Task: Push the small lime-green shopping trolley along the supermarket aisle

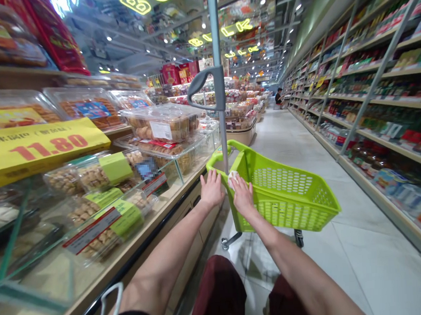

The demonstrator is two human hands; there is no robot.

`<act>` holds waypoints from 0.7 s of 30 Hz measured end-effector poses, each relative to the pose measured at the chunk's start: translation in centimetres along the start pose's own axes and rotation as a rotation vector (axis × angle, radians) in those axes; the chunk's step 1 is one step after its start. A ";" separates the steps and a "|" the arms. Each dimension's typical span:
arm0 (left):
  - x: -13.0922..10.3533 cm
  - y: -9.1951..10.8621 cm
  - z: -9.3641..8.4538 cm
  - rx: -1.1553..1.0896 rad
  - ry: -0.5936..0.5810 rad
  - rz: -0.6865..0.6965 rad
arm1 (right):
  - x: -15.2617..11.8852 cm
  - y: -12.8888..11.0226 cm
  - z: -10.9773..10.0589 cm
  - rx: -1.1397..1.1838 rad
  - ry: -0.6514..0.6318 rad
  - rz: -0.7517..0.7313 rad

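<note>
- Green cart [332, 209] is stretching rightward.
- Right hand [243, 198] is touching white tissue [232, 176]; its grip I cannot tell.
- Left hand [211, 191] is lying open, farther left.

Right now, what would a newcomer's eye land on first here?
Probably the bright green cart just ahead, with the left hand and right hand at its near end. Next, the big yellow price sign reading 11.80, at the left above packaged snacks. Then the glowing yellow letters overhead.
</note>
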State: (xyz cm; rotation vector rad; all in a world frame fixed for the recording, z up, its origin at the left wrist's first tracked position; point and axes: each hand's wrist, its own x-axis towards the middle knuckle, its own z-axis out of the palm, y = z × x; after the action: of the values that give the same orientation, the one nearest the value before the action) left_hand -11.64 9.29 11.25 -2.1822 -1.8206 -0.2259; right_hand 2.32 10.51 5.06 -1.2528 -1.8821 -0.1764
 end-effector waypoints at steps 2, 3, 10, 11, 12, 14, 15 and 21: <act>0.5 -0.2 -0.3 0.015 0.014 0.052 | -0.4 0.9 -0.3 -0.041 -0.058 0.034; 0.9 -0.4 -0.6 0.016 0.018 0.052 | -0.7 1.7 -0.6 -0.062 -0.082 0.065; 4.0 -1.5 -1.5 -0.027 -0.091 0.040 | -1.5 5.7 -2.1 -0.095 -0.035 0.341; 4.0 -1.4 -1.4 -0.023 -0.091 0.041 | -1.3 5.5 -1.9 -0.078 -0.013 0.357; 3.8 -1.1 -1.3 -0.017 -0.082 0.036 | -0.9 5.1 -1.7 -0.056 0.011 0.364; 3.2 -0.4 -1.0 0.004 -0.048 0.020 | 0.0 3.5 -0.9 -0.004 0.058 0.362; 2.7 0.0 -0.9 0.016 -0.029 0.015 | 0.5 2.5 -0.4 0.020 0.076 0.358; 0.1 1.5 -0.8 0.030 0.049 0.031 | 1.9 -2.4 0.6 0.067 0.053 0.237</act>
State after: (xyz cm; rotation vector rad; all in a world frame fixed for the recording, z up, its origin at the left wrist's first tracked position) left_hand -10.05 8.92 11.87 -2.1635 -1.7520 -0.2417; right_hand -0.24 10.96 6.74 -1.3983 -1.6655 -0.0197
